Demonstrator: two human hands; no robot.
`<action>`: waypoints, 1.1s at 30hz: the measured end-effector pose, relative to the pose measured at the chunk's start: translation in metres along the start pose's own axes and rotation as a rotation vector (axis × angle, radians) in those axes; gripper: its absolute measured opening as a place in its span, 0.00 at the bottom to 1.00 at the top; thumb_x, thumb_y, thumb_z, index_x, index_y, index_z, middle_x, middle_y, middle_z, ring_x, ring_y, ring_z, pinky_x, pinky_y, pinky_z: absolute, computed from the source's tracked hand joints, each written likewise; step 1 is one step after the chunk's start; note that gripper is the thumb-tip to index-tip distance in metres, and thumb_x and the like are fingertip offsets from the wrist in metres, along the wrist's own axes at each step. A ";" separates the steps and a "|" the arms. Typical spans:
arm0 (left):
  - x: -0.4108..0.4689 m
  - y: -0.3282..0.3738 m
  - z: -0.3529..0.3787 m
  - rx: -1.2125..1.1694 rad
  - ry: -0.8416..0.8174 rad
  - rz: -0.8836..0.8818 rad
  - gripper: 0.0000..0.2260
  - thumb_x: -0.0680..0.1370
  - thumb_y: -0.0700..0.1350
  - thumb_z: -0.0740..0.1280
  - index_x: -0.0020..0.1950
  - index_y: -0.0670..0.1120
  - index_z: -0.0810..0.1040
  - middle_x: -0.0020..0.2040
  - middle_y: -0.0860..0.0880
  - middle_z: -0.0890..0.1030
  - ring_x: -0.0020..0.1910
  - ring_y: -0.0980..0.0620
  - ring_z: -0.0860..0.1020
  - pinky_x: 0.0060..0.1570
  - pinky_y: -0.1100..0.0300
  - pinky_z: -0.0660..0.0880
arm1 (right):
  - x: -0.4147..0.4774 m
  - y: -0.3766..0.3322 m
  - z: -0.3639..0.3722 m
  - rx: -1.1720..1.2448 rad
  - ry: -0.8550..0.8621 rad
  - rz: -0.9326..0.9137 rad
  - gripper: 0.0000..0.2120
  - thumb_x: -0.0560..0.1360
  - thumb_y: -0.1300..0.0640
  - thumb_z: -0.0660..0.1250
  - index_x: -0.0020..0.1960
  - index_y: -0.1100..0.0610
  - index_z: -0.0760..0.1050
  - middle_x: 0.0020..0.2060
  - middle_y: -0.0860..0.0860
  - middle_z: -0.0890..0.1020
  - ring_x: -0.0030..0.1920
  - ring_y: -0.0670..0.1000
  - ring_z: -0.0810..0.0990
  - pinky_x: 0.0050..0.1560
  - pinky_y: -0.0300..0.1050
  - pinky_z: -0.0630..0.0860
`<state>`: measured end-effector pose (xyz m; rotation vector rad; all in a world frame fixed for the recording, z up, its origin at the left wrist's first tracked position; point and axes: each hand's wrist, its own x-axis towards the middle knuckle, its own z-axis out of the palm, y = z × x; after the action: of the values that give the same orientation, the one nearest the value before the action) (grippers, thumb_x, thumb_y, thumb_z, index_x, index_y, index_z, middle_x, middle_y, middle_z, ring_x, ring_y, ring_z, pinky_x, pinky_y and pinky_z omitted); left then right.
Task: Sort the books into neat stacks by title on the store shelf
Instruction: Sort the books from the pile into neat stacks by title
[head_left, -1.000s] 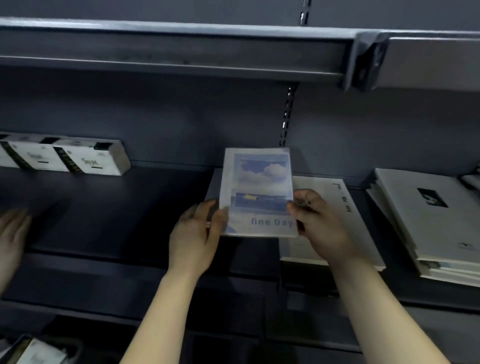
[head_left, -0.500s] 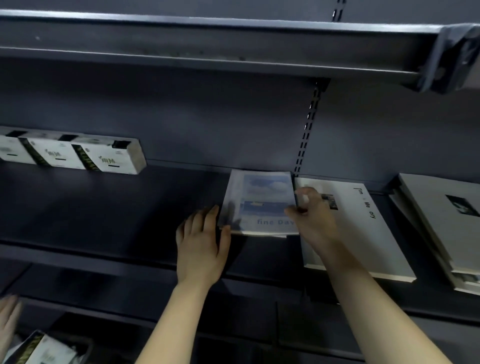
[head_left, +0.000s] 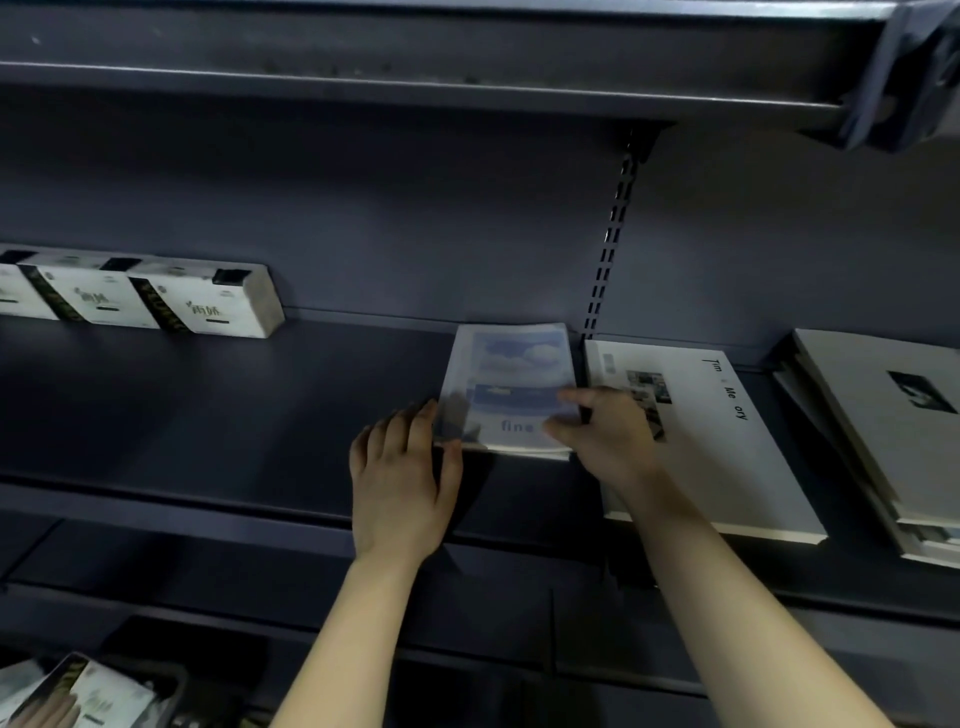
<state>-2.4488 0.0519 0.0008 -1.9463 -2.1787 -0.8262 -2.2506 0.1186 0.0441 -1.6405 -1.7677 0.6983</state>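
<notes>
A pale blue book with clouds and the words "fine Day" (head_left: 511, 364) lies flat on top of a thin stack at the middle of the dark shelf (head_left: 234, 415). My left hand (head_left: 400, 478) touches the book's left edge with nearly straight fingers, its thumb at the front corner. My right hand (head_left: 608, 436) rests on the cover's front right part, with index finger and thumb lying on top. Just right of it lies a large white book titled "Time Memory" (head_left: 727, 457), partly under my right wrist.
A slanted pile of large white books (head_left: 883, 415) fills the far right of the shelf. A row of white boxes with black bands (head_left: 156, 301) stands at the back left. The upper shelf (head_left: 415, 78) hangs low overhead. More boxes (head_left: 78, 696) sit below at bottom left.
The blue book went from being held up in both hands to lying flat on the shelf stack. My right hand shifted from its right edge onto the cover.
</notes>
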 end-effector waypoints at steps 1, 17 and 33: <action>0.000 0.000 0.000 0.002 -0.001 0.003 0.23 0.79 0.56 0.50 0.70 0.48 0.68 0.64 0.46 0.74 0.63 0.45 0.70 0.67 0.48 0.59 | 0.001 -0.002 0.001 -0.010 -0.002 0.000 0.25 0.73 0.56 0.73 0.68 0.60 0.74 0.64 0.54 0.78 0.64 0.51 0.75 0.62 0.38 0.68; 0.000 0.001 0.002 0.038 -0.007 0.009 0.24 0.78 0.57 0.50 0.69 0.46 0.70 0.63 0.46 0.76 0.62 0.44 0.71 0.67 0.47 0.59 | 0.004 -0.011 0.004 -0.224 0.034 -0.049 0.14 0.73 0.52 0.71 0.56 0.58 0.80 0.52 0.56 0.82 0.53 0.55 0.80 0.46 0.39 0.70; 0.000 0.002 0.001 0.020 -0.003 0.008 0.25 0.78 0.57 0.50 0.69 0.46 0.70 0.60 0.45 0.78 0.60 0.43 0.73 0.66 0.47 0.60 | -0.006 -0.009 -0.005 -0.263 -0.132 -0.064 0.28 0.66 0.60 0.78 0.63 0.58 0.72 0.58 0.55 0.78 0.56 0.53 0.77 0.52 0.42 0.76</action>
<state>-2.4464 0.0524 0.0008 -1.9471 -2.1713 -0.7968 -2.2526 0.1120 0.0537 -1.7310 -2.0708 0.5757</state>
